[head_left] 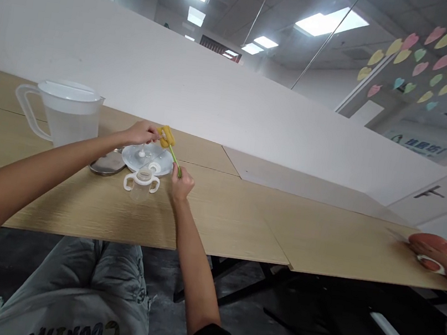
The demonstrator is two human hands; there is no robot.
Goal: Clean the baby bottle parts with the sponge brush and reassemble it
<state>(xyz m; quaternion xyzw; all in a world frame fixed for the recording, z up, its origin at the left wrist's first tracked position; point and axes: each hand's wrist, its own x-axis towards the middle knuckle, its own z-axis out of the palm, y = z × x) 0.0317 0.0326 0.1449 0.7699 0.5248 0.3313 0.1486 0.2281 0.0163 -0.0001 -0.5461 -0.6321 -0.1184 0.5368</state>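
My right hand (pixel 182 182) is closed around the green handle of a sponge bottle brush (pixel 175 156). At its yellow sponge head (pixel 167 136), the fingers of my left hand (pixel 143 133) are pinched against the near-left side; whether a small part is also between them is hard to see. Below the hands lies a pale plate (pixel 130 165) with clear and white bottle parts, including a white ring (pixel 154 168). Just in front of the plate stands a clear baby bottle (pixel 141 191) with two white handles, its top uncovered.
A lidded pitcher of water (pixel 71 119) stands at the left behind my forearm. Next to the plate is a round metal dish (pixel 107 164). Far right, another person's hand (pixel 437 255) touches a reddish object (pixel 433 242). A white wall (pixel 215 110) backs the wooden table (pixel 221 212).
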